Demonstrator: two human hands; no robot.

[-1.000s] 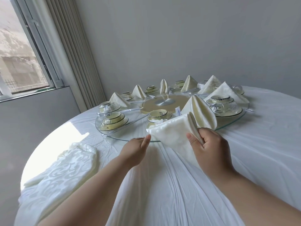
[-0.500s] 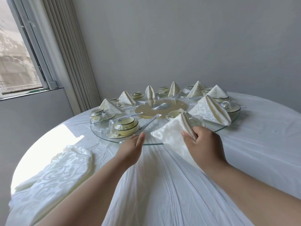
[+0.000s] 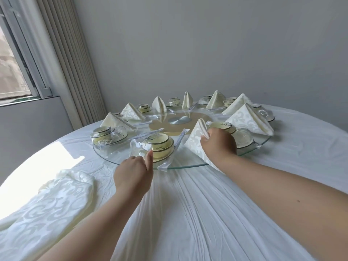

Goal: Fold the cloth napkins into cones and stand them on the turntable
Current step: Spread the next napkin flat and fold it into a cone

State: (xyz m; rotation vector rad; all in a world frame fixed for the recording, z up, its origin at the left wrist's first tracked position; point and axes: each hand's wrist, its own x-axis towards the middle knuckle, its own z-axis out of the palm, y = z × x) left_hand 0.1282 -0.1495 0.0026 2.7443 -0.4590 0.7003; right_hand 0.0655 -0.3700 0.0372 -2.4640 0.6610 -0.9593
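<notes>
My right hand (image 3: 218,145) grips a cream patterned napkin (image 3: 195,141), folded into a cone, at the near right rim of the glass turntable (image 3: 105,154). The cone's tip points up and its lower edge hangs over the rim. My left hand (image 3: 134,171) rests at the turntable's near edge with fingers curled and thumb raised beside a wrapped bowl set (image 3: 159,146); whether it touches the glass is unclear. Several folded napkin cones (image 3: 248,119) stand around the turntable between the bowl sets.
A pile of unfolded cream napkins (image 3: 49,202) lies on the white tablecloth (image 3: 188,213) at the near left. Wrapped bowls, cups and chopstick packets ring the turntable. A window and vertical blinds are at the left, a grey wall behind.
The turntable has rotated, bringing a bowl set to the near edge. My right hand has carried the napkin cone forward onto the glass rim. My left hand stayed at the edge.
</notes>
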